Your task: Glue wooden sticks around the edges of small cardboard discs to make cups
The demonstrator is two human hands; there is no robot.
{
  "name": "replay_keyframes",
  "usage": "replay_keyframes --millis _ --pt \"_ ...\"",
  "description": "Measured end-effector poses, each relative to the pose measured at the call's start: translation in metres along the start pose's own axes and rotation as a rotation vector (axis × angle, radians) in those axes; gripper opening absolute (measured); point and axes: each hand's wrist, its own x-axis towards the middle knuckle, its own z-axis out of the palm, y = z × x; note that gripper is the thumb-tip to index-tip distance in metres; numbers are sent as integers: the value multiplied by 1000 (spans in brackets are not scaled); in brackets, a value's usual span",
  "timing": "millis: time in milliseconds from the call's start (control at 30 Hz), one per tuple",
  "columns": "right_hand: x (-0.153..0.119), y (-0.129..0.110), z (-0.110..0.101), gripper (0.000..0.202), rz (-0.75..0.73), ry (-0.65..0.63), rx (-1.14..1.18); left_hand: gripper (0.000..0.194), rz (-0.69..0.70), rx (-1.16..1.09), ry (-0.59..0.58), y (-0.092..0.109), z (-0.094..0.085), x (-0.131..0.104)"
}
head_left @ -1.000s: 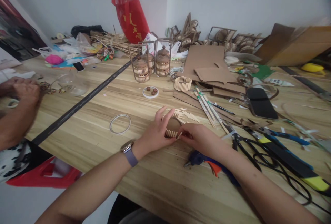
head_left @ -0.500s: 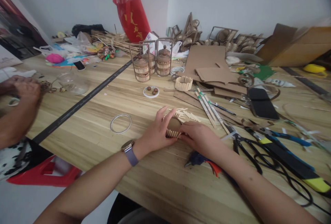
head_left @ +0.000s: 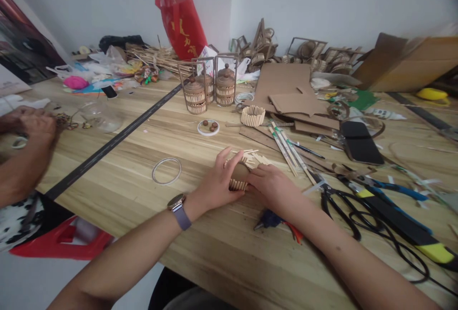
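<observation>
A small round basket of short wooden sticks around a brown disc point(head_left: 240, 172) rests on the table between my hands. My left hand point(head_left: 214, 181), with a watch on its wrist, curves round the basket's left side, fingers over the far rim and thumb at the near wall. Closed at the right side is my right hand point(head_left: 274, 183), its fingertips pressed to the stick wall; whatever they pinch is hidden. Loose short sticks point(head_left: 261, 158) lie just behind the basket. A finished-looking ring of sticks point(head_left: 252, 116) stands farther back.
A glue gun point(head_left: 268, 219) lies partly under my right forearm. To the right are scissors point(head_left: 339, 210), pliers point(head_left: 397, 188) and a phone point(head_left: 361, 143). Lidded stick baskets in frames point(head_left: 225, 88) stand behind. At left are a white ring point(head_left: 166, 171) and another person's hands point(head_left: 34, 124).
My right hand has shifted slightly and its fingers lie a little flatter against the basket's right side. My left hand keeps its hold; the view has moved very slightly.
</observation>
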Motion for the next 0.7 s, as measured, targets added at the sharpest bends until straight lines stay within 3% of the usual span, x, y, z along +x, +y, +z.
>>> replay_keyframes --millis 267,500,700 --pt "0 0 8 12 -50 117 -22 101 -9 21 -9 1 1 0" --pt "0 1 7 9 -44 96 -58 108 0 2 -7 1 3 0" --pt "2 -2 3 10 -30 70 -48 101 -36 24 19 5 5 0"
